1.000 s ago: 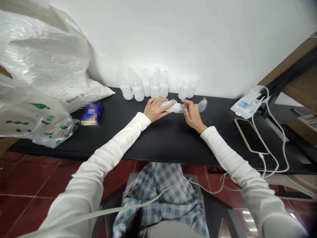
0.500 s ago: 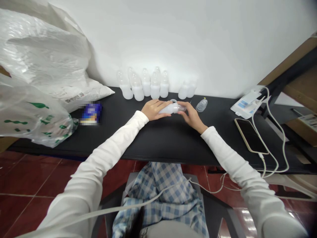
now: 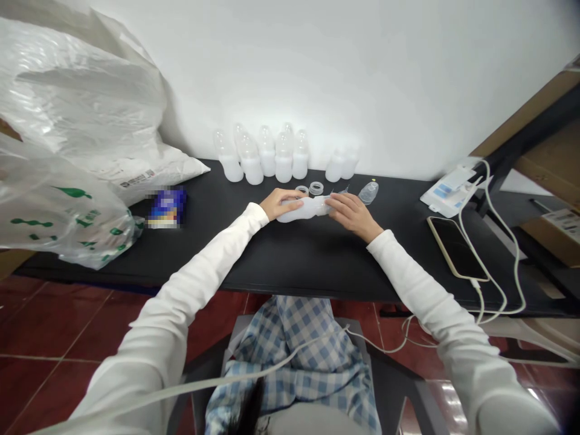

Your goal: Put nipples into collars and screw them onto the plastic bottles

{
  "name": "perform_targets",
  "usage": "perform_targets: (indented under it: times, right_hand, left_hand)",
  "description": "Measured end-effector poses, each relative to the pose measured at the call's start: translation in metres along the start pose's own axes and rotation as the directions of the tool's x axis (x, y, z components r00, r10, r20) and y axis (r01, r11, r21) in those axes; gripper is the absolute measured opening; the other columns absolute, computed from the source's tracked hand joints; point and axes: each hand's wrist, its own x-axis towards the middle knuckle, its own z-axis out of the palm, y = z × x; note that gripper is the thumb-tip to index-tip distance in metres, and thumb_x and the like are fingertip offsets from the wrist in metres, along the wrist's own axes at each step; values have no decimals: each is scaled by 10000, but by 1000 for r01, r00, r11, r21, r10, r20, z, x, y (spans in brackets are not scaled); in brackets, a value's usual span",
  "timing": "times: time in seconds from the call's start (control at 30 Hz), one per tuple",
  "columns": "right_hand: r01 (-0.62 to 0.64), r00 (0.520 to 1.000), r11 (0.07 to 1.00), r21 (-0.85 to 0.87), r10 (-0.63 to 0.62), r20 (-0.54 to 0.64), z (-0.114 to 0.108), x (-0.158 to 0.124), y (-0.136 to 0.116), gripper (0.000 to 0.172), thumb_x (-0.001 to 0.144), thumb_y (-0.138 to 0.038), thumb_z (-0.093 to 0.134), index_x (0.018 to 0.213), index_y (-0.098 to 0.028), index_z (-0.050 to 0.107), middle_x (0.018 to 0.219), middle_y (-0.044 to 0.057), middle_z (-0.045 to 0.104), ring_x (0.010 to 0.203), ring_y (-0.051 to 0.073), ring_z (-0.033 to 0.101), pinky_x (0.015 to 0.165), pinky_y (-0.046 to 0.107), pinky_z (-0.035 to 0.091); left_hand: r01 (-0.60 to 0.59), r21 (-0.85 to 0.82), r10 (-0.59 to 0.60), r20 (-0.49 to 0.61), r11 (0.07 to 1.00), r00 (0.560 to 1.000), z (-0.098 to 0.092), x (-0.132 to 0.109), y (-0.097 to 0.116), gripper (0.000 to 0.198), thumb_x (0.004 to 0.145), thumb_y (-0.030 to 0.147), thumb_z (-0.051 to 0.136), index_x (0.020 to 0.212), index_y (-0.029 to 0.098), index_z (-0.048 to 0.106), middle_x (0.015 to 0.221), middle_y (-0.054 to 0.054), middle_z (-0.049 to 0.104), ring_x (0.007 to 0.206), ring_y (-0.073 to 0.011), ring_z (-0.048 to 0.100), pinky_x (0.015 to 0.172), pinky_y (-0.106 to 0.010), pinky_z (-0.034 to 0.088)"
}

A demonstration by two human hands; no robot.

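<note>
Both hands have come down and nearer since a moment ago, and two clear rings (image 3: 316, 188) are now showing on the black table (image 3: 281, 266) just beyond them.

At far left, two crinkled plastic bags are slumping: a big milky one (image 3: 81, 96) and a clear one with green print (image 3: 58, 223), its writing too small to read. A white mailer (image 3: 154, 172) is lying beside them with a barcode label, and a blue packet (image 3: 167, 208), blurred, is sitting near it.

Along the wall, seven frosted bottles with domed caps (image 3: 267, 158) are standing, as far as their overlap lets me count, with two plain bottles (image 3: 342, 166) to their right.

The left hand (image 3: 277, 204) is curling its fingers around the white bottle (image 3: 302, 209), which is lying on its side at mid-table. The right hand (image 3: 351, 212) is holding its fingers pressed together over the bottle's neck end. One clear dome (image 3: 368, 193) is lying just right of that hand.

Further right, a white box with a blue panel (image 3: 448, 190) and one phone (image 3: 457, 248), face up, are resting, each with a white cable (image 3: 502, 241) running to it.
</note>
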Motion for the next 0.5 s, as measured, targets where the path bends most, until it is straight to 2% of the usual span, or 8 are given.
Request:
perform_targets:
  times: [0.07, 0.1, 0.17, 0.23, 0.27, 0.37, 0.43, 0.5]
  right_hand:
    - [-37, 997, 999, 5, 37, -70, 4, 1, 1, 180, 1038, -395, 493, 1086, -283, 627, 1228, 103, 685, 1261, 273, 616, 1049, 544, 521]
    - [-54, 993, 998, 14, 55, -102, 6, 2, 1, 256, 996, -473, 567, 1156, -278, 607, 1249, 122, 658, 1257, 295, 606, 1040, 557, 523]
    - [-85, 985, 996, 42, 90, -145, 6, 3, 2, 567, 878, -623, 678, 1286, -251, 547, 1293, 158, 609, 1236, 335, 592, 1015, 571, 525]
    - [-145, 976, 987, 66, 154, -155, 4, 4, 2, 730, 849, -691, 664, 1376, -215, 491, 1286, 175, 604, 1169, 348, 604, 972, 560, 526]
    - [-192, 969, 979, 68, 200, -143, 4, 4, 1, 722, 880, -691, 619, 1395, -204, 484, 1247, 170, 625, 1117, 341, 616, 944, 543, 524]
    - [-319, 944, 946, 55, 323, -73, 3, 4, -1, 550, 1000, -623, 443, 1334, -201, 559, 1064, 126, 696, 949, 297, 643, 871, 480, 502]
    - [-339, 939, 938, 66, 342, -32, 4, 5, -2, 488, 1036, -576, 381, 1266, -209, 604, 1020, 110, 723, 897, 275, 655, 859, 452, 493]
    - [-310, 949, 947, 80, 314, -31, 5, 6, -3, 468, 1035, -565, 404, 1265, -212, 607, 1059, 112, 737, 909, 270, 667, 861, 438, 498]
  left_hand:
    - [-6, 189, 18, -62, 982, 998, 0, -3, -6, 550, 860, 641, 616, 1170, 215, 772, 1128, -78, 790, 1025, -278, 750, 941, -353, 553]
    - [-4, 307, 36, -97, 952, 995, 0, -4, -9, 530, 865, 612, 629, 1218, 238, 756, 1145, -72, 787, 1024, -276, 747, 937, -357, 549]
    - [-20, 504, 102, -136, 863, 986, 1, -4, -15, 545, 863, 583, 659, 1300, 264, 717, 1160, -76, 782, 1013, -270, 736, 928, -365, 540]
    - [-96, 617, 204, -108, 781, 973, 1, -1, -19, 576, 870, 594, 668, 1334, 254, 698, 1137, -95, 781, 1009, -264, 718, 935, -372, 523]
    - [-148, 649, 259, -77, 746, 963, 2, 1, -21, 580, 877, 605, 665, 1333, 249, 699, 1129, -103, 779, 1018, -262, 708, 945, -376, 512]
    - [-267, 704, 370, 7, 658, 929, 3, 5, -23, 547, 903, 613, 641, 1321, 265, 706, 1165, -111, 764, 1066, -265, 680, 960, -390, 475]
    - [-288, 724, 388, 30, 627, 921, 4, 5, -23, 525, 917, 606, 626, 1322, 280, 702, 1197, -108, 754, 1081, -267, 668, 958, -396, 456]
    - [-282, 725, 384, 27, 628, 923, 4, 5, -24, 536, 917, 612, 623, 1333, 281, 693, 1196, -110, 751, 1075, -270, 663, 955, -402, 449]
